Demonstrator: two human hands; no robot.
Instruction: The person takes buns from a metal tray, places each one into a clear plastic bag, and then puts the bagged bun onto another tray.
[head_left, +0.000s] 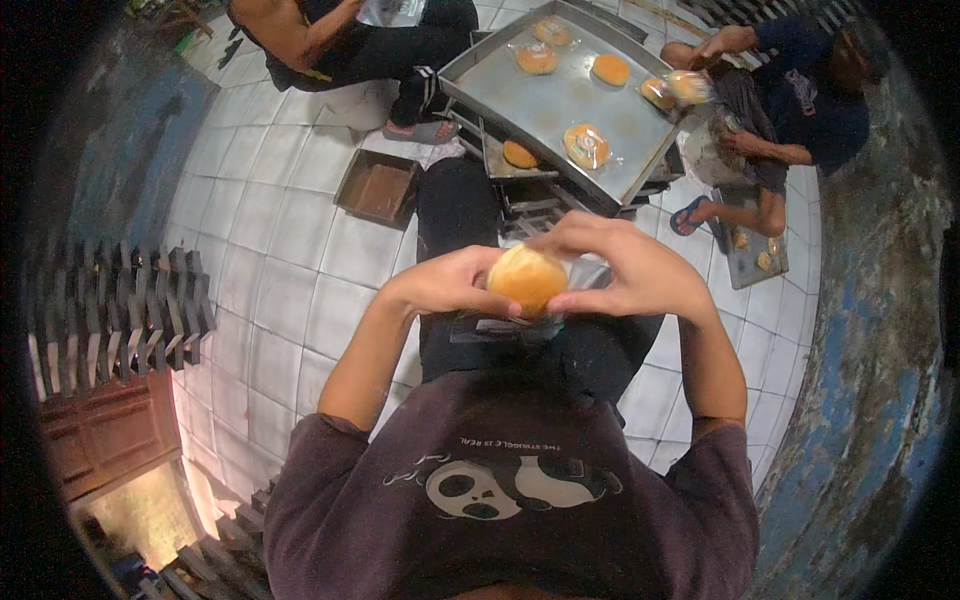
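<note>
Above my lap, a round golden bread bun (527, 281) is gripped from both sides. My left hand (457, 281) has its thumb on the near side of the bun and its fingers behind it. My right hand (611, 266) arches over the other side, with its thumb touching the bun's lower right edge. Clear plastic film (589, 277) shows between the right thumb and fingers. More clear plastic packaging (495, 330) lies across my dark trousers below the bun. The far side of the bun is hidden.
Ahead, a large metal baking tray (547, 105) bears several buns, some in clear wrappers, such as a wrapped bun (587, 146). Another tray (499, 165) sits beneath it. An empty square pan (379, 186) rests on the tiled floor. One person (345, 45) sits ahead left, another person (806, 97) right.
</note>
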